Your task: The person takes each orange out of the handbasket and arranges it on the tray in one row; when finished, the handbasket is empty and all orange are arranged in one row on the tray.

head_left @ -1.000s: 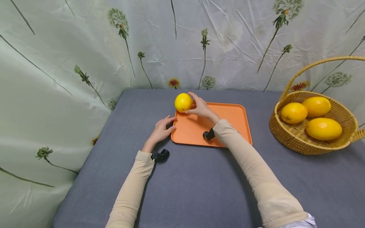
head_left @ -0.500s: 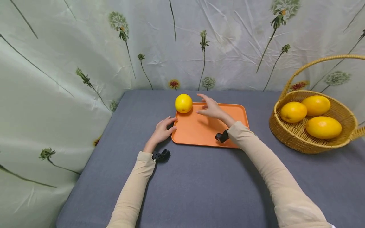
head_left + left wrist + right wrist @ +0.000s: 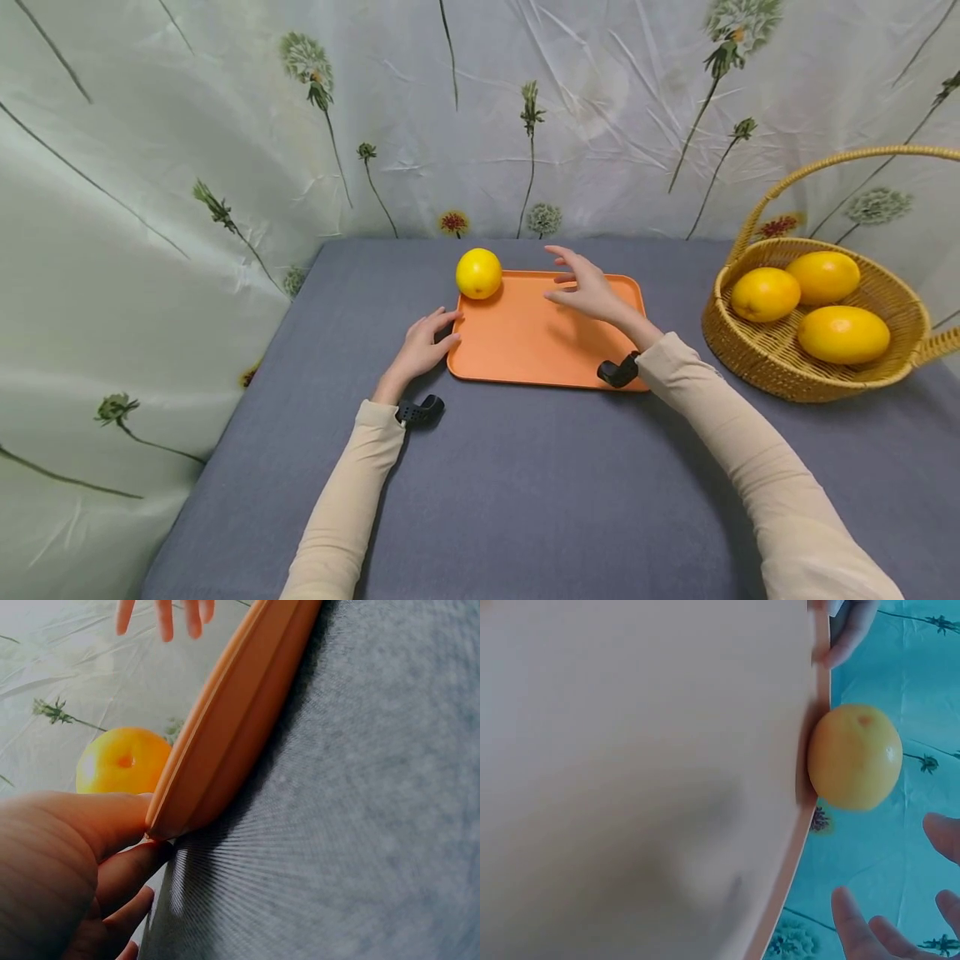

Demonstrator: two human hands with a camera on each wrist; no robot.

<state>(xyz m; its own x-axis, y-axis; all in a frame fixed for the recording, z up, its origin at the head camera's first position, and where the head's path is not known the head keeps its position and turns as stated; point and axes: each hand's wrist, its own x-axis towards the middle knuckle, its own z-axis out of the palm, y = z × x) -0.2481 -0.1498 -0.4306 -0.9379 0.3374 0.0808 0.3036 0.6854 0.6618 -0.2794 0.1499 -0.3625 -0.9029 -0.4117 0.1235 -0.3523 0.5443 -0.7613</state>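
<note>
A round yellow fruit [image 3: 478,273] with a small dimple sits in the far left corner of an orange tray [image 3: 540,337]; its exact kind is unclear. My left hand [image 3: 420,347] lies at the tray's left edge, thumb and fingers extended and apart. In the left wrist view, the thumb [image 3: 112,814] touches the rim, with the fingertips close beside it. Over the right half of the tray hovers my right hand [image 3: 588,292], fingers spread, holding nothing. The right wrist view shows its spread fingers [image 3: 851,922] apart from the fruit [image 3: 855,757].
A wicker basket [image 3: 750,365] with a tall handle stands to the right, with three yellow-orange fruits [image 3: 843,335] inside. Grey cloth [image 3: 540,483] covers the table. Behind it and along the left hangs a floral curtain [image 3: 420,100].
My right hand has let go of the yellow fruit and moved right, away from it, above the tray. The fruit stays in its corner. My left hand keeps its place at the tray's edge.
</note>
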